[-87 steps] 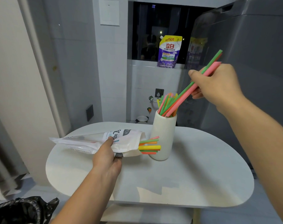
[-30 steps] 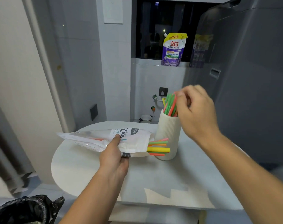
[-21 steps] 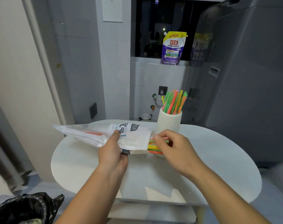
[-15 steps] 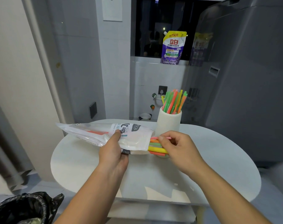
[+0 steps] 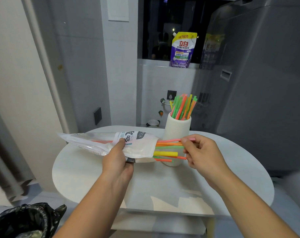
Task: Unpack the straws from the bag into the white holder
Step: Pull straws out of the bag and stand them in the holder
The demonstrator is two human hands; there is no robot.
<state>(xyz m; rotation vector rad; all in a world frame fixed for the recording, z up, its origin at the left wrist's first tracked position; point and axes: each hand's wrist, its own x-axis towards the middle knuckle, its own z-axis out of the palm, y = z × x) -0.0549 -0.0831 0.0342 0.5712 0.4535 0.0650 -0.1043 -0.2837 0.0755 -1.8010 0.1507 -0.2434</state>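
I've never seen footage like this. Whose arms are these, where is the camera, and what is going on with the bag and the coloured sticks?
No machine here: a person wears one camera on the head, looking down at their own two bare hands. The left hand holds a white plastic bag above a round white table. Coloured drinking straws poke out of the bag's open end. The right hand pinches a pink straw at that end. Behind stands a white ribbed holder, already holding a bunch of upright straws. A purple pouch sits on the ledge behind, and a black bin bag is at lower left.
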